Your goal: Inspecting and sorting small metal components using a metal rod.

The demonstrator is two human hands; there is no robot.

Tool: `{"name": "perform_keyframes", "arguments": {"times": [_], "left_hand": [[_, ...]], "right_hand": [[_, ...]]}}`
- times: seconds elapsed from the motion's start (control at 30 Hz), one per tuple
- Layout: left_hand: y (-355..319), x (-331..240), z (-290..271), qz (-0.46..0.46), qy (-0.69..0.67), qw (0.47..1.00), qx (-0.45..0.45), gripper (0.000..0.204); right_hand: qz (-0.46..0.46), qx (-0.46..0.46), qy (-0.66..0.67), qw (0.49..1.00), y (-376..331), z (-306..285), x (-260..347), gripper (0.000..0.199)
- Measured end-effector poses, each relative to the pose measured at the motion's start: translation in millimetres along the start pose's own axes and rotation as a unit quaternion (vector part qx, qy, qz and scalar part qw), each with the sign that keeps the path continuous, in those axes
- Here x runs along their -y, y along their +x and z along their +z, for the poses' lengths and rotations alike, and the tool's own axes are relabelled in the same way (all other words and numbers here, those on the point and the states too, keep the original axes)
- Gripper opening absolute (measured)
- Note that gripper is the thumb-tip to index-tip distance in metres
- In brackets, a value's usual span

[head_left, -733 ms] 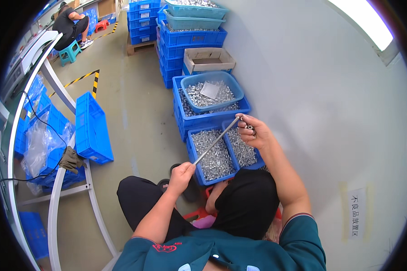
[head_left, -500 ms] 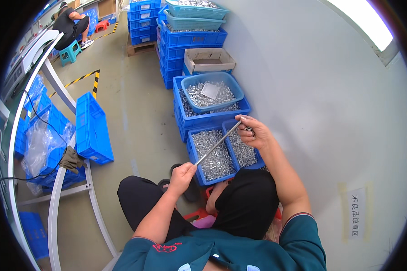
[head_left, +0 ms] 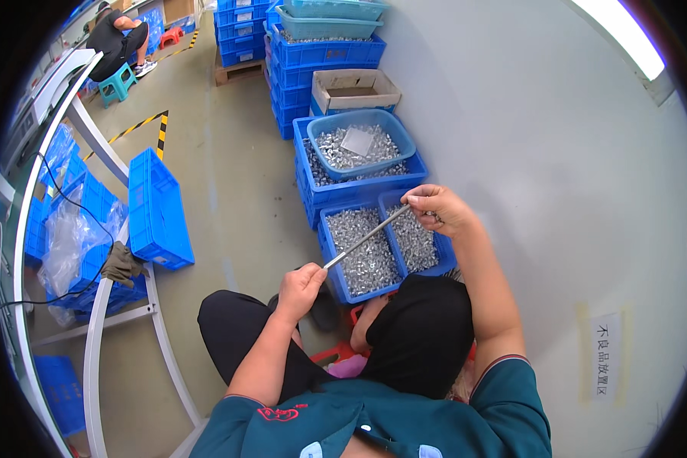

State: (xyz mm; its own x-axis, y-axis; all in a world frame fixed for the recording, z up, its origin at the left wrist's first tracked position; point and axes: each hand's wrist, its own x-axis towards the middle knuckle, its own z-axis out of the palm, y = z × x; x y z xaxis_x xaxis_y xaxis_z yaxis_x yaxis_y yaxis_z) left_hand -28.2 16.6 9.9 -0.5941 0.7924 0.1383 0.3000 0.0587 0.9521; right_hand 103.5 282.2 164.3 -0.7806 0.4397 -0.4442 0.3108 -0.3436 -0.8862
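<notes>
A thin grey metal rod slants up to the right between my hands. My left hand is closed round its lower end. At the upper end, my right hand has thumb and fingertips pinched together, with small silvery metal parts partly showing in its curled fingers. Whether a part sits on the rod's tip is hidden by the fingers. Below the rod stands a divided blue bin, both compartments full of small silvery metal parts.
Beyond the bin, a light-blue basket of metal parts rests on a blue crate. A cardboard box and stacked crates line the wall. On the left are a white frame and an empty blue crate. Another person sits far left.
Both hands and the rod have shifted slightly up the picture; the left hand also moved a little left. The rod is still held between them.
</notes>
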Motion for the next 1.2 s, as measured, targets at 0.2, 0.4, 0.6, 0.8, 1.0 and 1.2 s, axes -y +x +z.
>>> {"name": "perform_keyframes", "arguments": {"times": [0.2, 0.4, 0.6, 0.8, 1.0, 1.2], "left_hand": [[3, -2, 2, 0.012, 0.017, 1.000, -0.006, 0.023], [5, 2, 6, -0.067, -0.138, 0.986, 0.068, 0.027], [4, 6, 11, -0.096, -0.186, 0.973, 0.095, 0.027], [7, 5, 5, -0.050, -0.088, 0.993, 0.057, 0.027], [12, -10, 15, -0.137, -0.261, 0.949, 0.111, 0.028], [17, -15, 15, -0.175, -0.310, 0.929, 0.101, 0.027]], "right_hand": [[-0.017, -0.052, -0.054, 0.997, -3, 3, 0, 0.017], [-0.033, 0.052, 0.142, 0.988, -5, 4, 0, 0.021], [-0.054, -0.019, 0.051, 0.997, -1, 3, -5, 0.020], [-0.043, -0.047, -0.065, 0.996, -6, 3, 2, 0.018], [0.057, 0.053, -0.074, 0.994, 6, 31, -12, 0.020], [0.129, 0.096, 0.173, 0.972, 17, 5, -21, 0.027]]}}
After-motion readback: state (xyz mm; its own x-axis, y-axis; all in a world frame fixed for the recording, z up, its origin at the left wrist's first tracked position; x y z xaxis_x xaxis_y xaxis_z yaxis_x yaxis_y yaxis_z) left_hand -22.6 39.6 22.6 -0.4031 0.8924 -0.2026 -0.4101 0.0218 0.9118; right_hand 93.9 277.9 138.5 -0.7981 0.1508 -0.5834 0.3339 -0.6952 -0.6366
